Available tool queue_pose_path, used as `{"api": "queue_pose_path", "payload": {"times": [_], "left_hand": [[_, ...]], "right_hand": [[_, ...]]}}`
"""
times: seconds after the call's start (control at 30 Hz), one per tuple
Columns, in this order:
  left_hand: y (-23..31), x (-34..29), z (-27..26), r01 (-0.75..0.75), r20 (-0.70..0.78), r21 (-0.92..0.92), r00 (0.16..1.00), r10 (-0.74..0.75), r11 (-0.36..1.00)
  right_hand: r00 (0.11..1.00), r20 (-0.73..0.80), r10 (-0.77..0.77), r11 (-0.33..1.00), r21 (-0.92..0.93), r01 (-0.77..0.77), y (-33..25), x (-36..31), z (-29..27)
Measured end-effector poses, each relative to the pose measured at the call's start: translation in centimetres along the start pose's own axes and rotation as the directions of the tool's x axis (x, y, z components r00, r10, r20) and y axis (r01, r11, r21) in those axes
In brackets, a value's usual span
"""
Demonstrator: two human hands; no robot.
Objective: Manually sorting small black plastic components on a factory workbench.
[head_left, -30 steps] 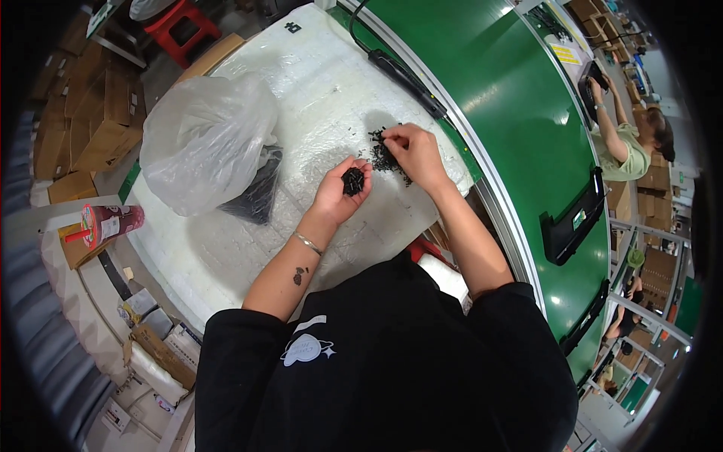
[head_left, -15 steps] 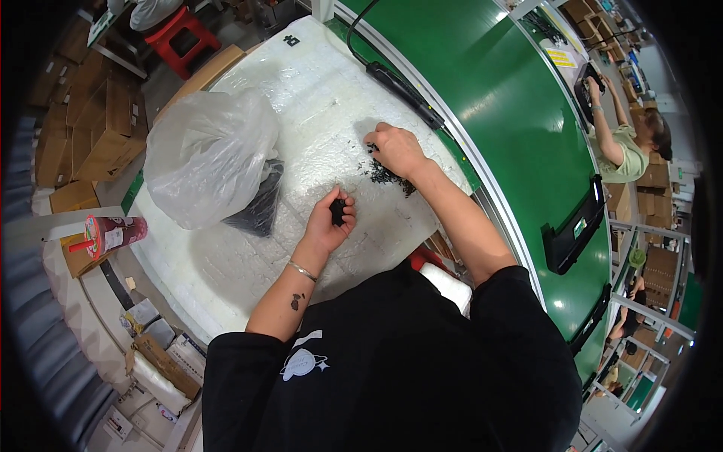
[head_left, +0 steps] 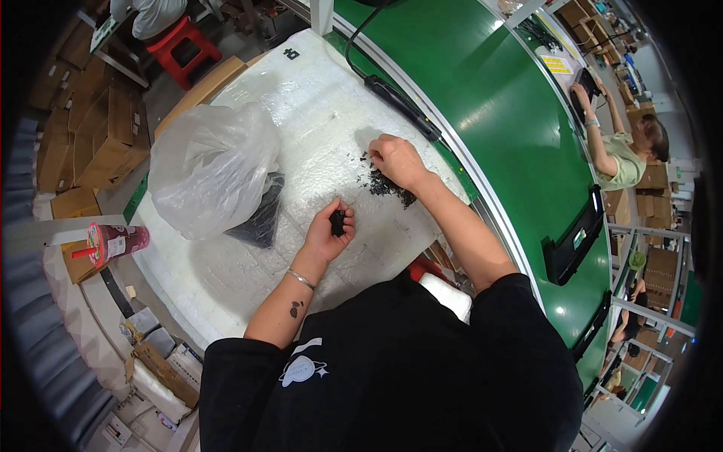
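My left hand (head_left: 330, 232) is curled palm up, its fingers wrapped round small black pieces (head_left: 337, 221) whose exact kind I cannot make out. It hovers low over the white, film-covered work surface (head_left: 316, 83). Beyond it to the right, my right hand (head_left: 399, 162) is closed in a pinch; whatever its fingertips hold is too small to name. Under and beside that hand lies a loose pile of tiny black parts (head_left: 388, 185), with several scattered to its left. A clear plastic bag (head_left: 215, 169) stands left of my left hand, beside a bag of dark contents (head_left: 262, 215).
A black corded tool (head_left: 403, 105) lies along the far right edge, beside a green conveyor (head_left: 482, 83) carrying black panels (head_left: 574, 239). A drink cup with a red straw (head_left: 117, 242) stands at the left. Cardboard boxes (head_left: 105, 139) and a red stool (head_left: 182, 56) are beyond. A co-worker (head_left: 625, 154) works across the conveyor.
The whole view has shifted slightly, so the table sits a little lower. My right hand stays at the pile with its fingers moved slightly; my left hand keeps its black pieces.
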State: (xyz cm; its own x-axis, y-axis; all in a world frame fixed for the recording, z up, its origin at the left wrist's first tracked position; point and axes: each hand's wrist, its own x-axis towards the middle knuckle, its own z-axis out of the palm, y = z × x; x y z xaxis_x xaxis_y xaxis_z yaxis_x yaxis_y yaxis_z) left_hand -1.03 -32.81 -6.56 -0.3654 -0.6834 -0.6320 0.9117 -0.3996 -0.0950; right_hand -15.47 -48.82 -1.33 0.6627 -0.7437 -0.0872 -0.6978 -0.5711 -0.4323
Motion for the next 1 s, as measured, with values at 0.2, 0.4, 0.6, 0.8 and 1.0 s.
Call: {"api": "queue_pose_path", "payload": {"times": [0.2,0.4,0.6,0.8,1.0], "left_hand": [[0.2,0.2,0.1,0.001,-0.011,0.019,1.000,-0.001,1.000],[0.1,0.0,0.4,0.006,-0.035,0.008,0.999,-0.006,1.000],[0.3,0.4,-0.5,-0.012,-0.027,-0.003,1.000,0.012,1.000],[0.0,0.2,1.5,-0.132,-0.159,0.060,0.977,0.140,0.989],[0.5,0.4,0.7,0.042,0.069,0.074,0.997,-0.047,0.996]], "right_hand": [[0.994,-0.091,-0.054,0.998,-0.020,0.053,-0.6,0.6,0.7],[0.999,0.031,-0.030,0.997,-0.075,0.032,0.0,1.8,1.4],[0.997,-0.058,-0.056,0.990,0.130,0.063,-1.4,0.3,-0.3],[0.977,0.061,-0.204,0.881,0.446,0.157,-4.7,-4.4,0.0],[0.950,-0.295,0.106,0.983,0.175,-0.055,1.2,-1.4,0.6]]}}
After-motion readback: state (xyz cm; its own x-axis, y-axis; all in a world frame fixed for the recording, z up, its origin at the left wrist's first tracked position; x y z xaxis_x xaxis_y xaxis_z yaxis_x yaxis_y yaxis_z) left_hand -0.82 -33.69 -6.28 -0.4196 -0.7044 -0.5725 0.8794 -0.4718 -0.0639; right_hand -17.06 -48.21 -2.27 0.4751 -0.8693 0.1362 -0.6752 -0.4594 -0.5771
